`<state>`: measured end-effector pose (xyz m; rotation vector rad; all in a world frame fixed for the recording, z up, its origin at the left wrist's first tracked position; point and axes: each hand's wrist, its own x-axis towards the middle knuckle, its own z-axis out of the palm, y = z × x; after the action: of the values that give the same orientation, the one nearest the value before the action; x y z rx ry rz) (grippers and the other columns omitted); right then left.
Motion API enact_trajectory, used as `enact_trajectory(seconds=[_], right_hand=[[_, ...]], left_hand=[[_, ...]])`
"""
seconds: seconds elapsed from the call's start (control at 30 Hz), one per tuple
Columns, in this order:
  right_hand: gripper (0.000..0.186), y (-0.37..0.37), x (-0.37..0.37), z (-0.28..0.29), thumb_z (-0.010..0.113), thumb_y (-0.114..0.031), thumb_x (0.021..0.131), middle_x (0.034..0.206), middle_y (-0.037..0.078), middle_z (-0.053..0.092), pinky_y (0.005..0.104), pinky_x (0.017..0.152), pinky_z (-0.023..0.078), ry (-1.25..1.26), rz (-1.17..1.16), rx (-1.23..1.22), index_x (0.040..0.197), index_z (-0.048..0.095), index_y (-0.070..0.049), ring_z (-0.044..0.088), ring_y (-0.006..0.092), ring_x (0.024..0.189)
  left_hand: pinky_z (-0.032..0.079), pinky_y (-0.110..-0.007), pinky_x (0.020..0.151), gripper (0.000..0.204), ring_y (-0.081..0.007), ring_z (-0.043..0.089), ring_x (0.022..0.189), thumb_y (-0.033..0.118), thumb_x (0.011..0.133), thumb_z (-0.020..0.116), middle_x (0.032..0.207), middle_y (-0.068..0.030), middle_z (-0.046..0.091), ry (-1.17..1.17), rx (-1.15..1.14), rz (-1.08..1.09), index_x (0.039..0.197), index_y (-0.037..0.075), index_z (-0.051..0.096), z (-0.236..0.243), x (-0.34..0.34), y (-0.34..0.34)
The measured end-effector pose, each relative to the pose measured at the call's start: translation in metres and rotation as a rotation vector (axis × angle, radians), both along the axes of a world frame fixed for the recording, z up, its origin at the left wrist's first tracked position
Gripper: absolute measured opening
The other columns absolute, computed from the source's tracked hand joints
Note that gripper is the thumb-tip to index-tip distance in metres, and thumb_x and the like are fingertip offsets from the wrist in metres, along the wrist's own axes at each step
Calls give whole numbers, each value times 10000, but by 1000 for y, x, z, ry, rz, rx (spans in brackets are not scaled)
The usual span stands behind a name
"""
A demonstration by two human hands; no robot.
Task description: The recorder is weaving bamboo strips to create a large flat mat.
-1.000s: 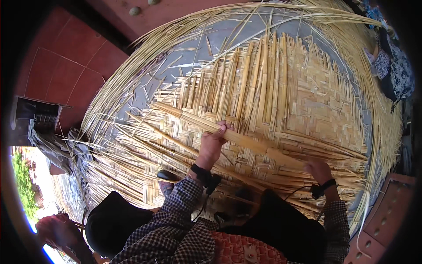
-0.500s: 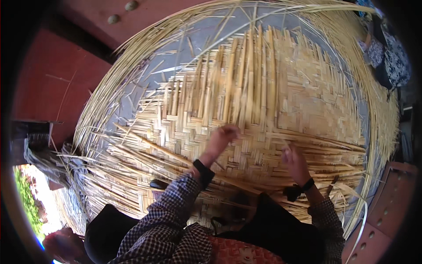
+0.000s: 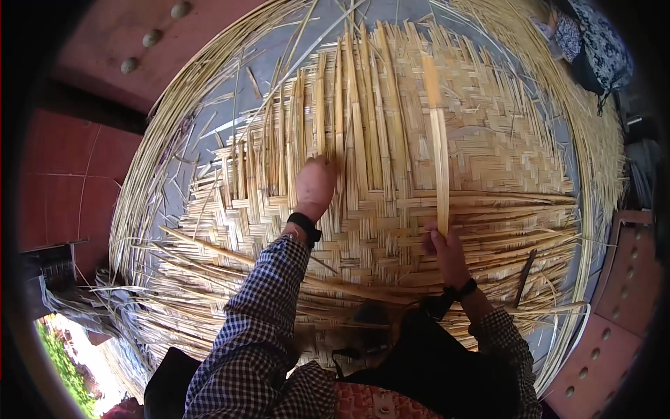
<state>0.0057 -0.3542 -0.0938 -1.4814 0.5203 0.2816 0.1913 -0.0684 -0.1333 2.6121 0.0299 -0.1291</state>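
A half-woven bamboo mat (image 3: pixel 377 234) spreads out before me, with loose ends fanning from its weave. My right hand (image 3: pixel 450 255), right of the middle, is closed on the near end of a flat bamboo strip (image 3: pixel 440 153). This strip points away from me over the finished weave and is browner toward its far end. My left hand (image 3: pixel 315 185) has its fingers curled down on the upright bamboo strips (image 3: pixel 340 105) left of the middle. It seems to grip one of them, though the back of the hand hides part of the fingertips.
Long split strips (image 3: pixel 150 150) lie in a curved bundle around the mat on the grey floor. A dark narrow tool (image 3: pixel 525 278) rests on the strips at the right. Another person in patterned clothing (image 3: pixel 604 49) is at the far right. Red steps with round studs (image 3: pixel 600 356) stand lower right.
My left hand has moved left and away from me onto the upright strips. The bamboo strip now stands out clearly from my right hand. The whole view has shifted slightly.
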Motion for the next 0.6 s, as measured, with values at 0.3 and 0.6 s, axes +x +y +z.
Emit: enact_trajectory(seconds=[0.3, 0.6], right_hand=[[218, -4, -17, -13, 489, -225, 1035, 844, 21, 619, 283, 668, 508, -60, -12, -84, 1105, 588, -44, 593, 116, 745], [204, -7, 10, -30, 506, -220, 1030, 832, 8, 612, 291, 700, 487, -88, 82, -174, 984, 601, -46, 537, 130, 730]], left_hand=[[535, -429, 610, 482, -187, 651, 775, 361, 845, 726, 771, -102, 632, 475, -533, 110, 1096, -27, 585, -26, 20, -12], [556, -493, 690, 483, -398, 691, 755, 464, 869, 650, 780, -231, 688, 30, -82, -43, 1011, 4, 685, -42, 34, -8]])
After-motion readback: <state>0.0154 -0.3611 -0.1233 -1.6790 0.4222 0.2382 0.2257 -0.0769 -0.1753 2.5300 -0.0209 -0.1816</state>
